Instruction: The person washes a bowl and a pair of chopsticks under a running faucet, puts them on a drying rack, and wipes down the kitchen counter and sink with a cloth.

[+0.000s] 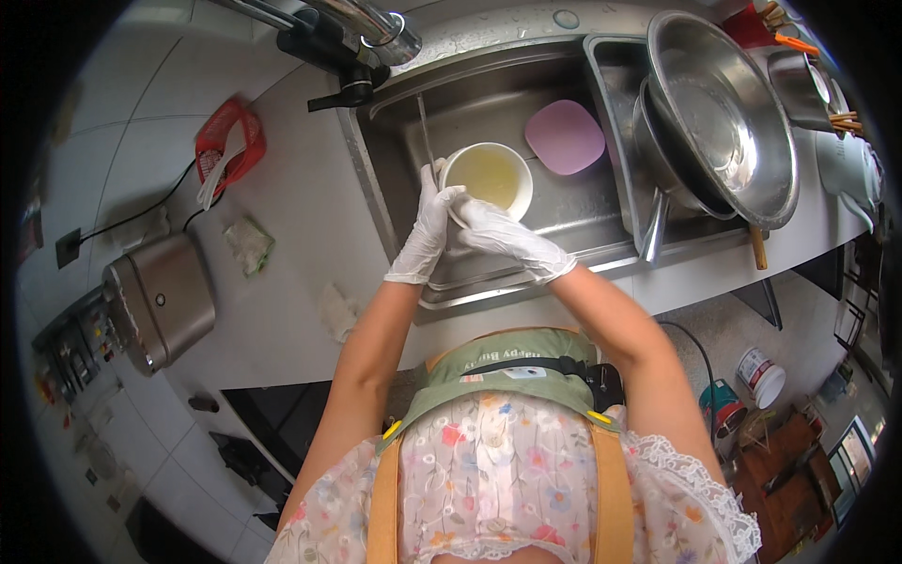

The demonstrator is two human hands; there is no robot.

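A white bowl (pixel 523 199) with pale yellowish liquid inside is over the left basin of a stainless steel sink (pixel 465 92). My left hand (pixel 426 229), in a white disposable glove, grips the bowl's left side. Gloved likewise, my right hand (pixel 499 229) is at the bowl's near rim, its fingers meeting those of my left hand; whether it grips the rim is hidden. A thin stream of water (pixel 425 127) falls beside the bowl's left edge, by my left fingers. To the right of the bowl, a pink plastic dish (pixel 565 137) lies on the basin floor.
A large metal basin (pixel 726 120) leans over a metal pan (pixel 655 155) in the right sink compartment. The faucet (pixel 391 42) stands at the back left. On the left counter are a red plastic basket (pixel 257 137), a cloth (pixel 248 245) and a metal appliance (pixel 165 299).
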